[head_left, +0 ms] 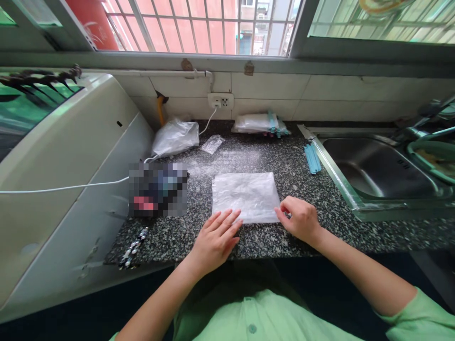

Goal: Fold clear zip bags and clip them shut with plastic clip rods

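Note:
A flat, translucent white plastic bag [245,192] lies on the speckled countertop in front of me, its surface slightly creased. My left hand [218,237] rests open over the bag's near left corner, fingers stretched out and lying flat. At the near right corner is my right hand [299,219], its fingers curled and the thumb and forefinger closed on the bag's edge. The fingertips of that hand partly cover the corner.
Left of the bag are a blurred-out dark object [158,189], a beaded strap [133,248] and a crumpled plastic bag [177,136]. Bags with blue strips [258,123] lie by the wall. Light-blue strips [313,159] sit beside the steel sink [377,166]. A white cable [64,190] runs left.

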Demonstrator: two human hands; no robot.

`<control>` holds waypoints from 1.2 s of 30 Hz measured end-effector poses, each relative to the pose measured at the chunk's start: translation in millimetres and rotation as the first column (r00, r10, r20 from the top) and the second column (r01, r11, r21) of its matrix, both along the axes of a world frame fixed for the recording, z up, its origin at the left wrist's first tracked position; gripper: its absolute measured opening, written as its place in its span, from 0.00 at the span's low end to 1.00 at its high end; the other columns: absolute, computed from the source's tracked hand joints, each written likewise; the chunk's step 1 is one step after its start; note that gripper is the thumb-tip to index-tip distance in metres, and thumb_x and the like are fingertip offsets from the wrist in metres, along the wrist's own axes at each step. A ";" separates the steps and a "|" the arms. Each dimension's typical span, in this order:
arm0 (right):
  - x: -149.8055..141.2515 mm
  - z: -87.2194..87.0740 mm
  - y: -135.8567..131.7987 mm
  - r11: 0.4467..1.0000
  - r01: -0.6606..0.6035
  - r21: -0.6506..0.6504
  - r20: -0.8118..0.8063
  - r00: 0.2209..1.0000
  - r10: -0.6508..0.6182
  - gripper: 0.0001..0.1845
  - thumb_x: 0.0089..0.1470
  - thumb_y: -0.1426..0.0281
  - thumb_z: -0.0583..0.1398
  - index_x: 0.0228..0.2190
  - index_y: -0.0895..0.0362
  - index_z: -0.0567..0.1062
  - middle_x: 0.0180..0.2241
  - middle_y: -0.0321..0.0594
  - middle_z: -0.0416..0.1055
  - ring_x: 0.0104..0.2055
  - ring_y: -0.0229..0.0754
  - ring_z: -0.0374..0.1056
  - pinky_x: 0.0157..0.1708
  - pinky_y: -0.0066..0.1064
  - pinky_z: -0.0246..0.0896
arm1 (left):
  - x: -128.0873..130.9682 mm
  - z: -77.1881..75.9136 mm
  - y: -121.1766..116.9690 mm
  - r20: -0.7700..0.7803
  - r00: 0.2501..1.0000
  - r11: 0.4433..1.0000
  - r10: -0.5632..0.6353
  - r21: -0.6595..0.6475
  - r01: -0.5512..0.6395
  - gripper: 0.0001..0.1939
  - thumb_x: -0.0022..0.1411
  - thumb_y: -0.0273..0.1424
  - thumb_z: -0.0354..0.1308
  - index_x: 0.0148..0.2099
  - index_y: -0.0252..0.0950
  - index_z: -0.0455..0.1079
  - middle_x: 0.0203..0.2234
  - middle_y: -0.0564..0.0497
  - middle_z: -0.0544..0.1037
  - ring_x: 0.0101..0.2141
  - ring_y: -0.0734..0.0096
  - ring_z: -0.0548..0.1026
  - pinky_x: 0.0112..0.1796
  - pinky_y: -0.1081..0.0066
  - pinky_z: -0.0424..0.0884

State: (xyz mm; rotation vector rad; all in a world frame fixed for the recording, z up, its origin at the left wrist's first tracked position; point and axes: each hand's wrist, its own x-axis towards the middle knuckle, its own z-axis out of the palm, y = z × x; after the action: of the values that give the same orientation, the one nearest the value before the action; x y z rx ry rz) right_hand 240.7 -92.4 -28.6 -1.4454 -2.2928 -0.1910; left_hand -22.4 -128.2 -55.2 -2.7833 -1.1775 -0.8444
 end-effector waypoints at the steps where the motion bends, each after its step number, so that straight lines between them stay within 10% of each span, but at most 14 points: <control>1: -2.0 -1.5 -1.8 0.996 -0.071 0.052 0.031 0.997 0.070 0.13 0.54 0.68 0.53 0.19 0.57 0.66 0.20 0.37 0.65 0.24 0.36 0.59 0.27 0.28 0.48 | 0.8 0.1 1.3 -0.048 0.998 0.998 -0.037 -0.058 0.034 0.23 0.62 0.32 0.50 0.59 0.38 0.59 0.56 0.45 0.66 0.58 0.63 0.61 0.56 0.62 0.58; 12: 18.5 -7.3 -4.1 0.956 -0.285 -0.068 0.105 0.951 0.291 0.11 0.54 0.63 0.56 0.29 0.58 0.71 0.27 0.39 0.68 0.29 0.37 0.63 0.29 0.28 0.52 | -0.4 -1.8 8.3 -0.078 0.995 0.971 -0.066 -0.234 0.046 0.21 0.63 0.34 0.48 0.57 0.36 0.62 0.55 0.44 0.67 0.57 0.61 0.62 0.54 0.56 0.62; 19: 23.8 -5.1 -11.7 0.948 -0.305 0.085 0.270 0.923 0.273 0.14 0.56 0.77 0.50 0.23 0.58 0.70 0.23 0.40 0.65 0.28 0.39 0.56 0.29 0.31 0.50 | 10.4 0.5 12.0 -0.017 1.000 0.992 -0.026 -0.122 0.024 0.23 0.60 0.34 0.53 0.57 0.36 0.62 0.53 0.41 0.69 0.54 0.57 0.66 0.52 0.54 0.63; 27: -13.7 7.6 -49.7 0.938 -0.319 0.135 0.103 0.946 0.307 0.12 0.56 0.73 0.53 0.22 0.58 0.70 0.21 0.38 0.64 0.27 0.38 0.57 0.29 0.31 0.50 | 57.6 3.1 2.5 0.054 0.996 0.985 -0.071 0.161 0.061 0.12 0.61 0.28 0.51 0.45 0.37 0.71 0.44 0.46 0.76 0.45 0.62 0.71 0.46 0.61 0.66; 31: -9.5 2.7 -50.2 0.908 -0.341 0.242 0.056 0.939 0.338 0.12 0.55 0.64 0.56 0.35 0.60 0.73 0.27 0.42 0.69 0.30 0.40 0.61 0.31 0.33 0.53 | 57.2 5.6 -0.9 0.232 0.965 0.986 -0.122 0.143 0.090 0.10 0.60 0.25 0.51 0.40 0.36 0.72 0.39 0.46 0.78 0.40 0.65 0.71 0.41 0.65 0.69; 36: 5.4 -5.2 -39.4 0.883 -0.303 0.358 0.109 0.953 0.283 0.07 0.50 0.77 0.58 0.33 0.58 0.73 0.26 0.39 0.70 0.30 0.39 0.61 0.33 0.33 0.54 | 38.7 8.6 -6.4 0.364 0.903 0.973 -0.228 0.052 0.224 0.10 0.59 0.23 0.52 0.41 0.36 0.72 0.37 0.47 0.78 0.39 0.68 0.70 0.40 0.67 0.69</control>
State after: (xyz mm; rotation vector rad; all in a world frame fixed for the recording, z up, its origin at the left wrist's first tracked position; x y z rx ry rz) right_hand 246.0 -131.9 -33.7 -0.9017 -2.3237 -0.5450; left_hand 16.3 -134.6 -46.6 -2.8741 -0.8786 -1.4413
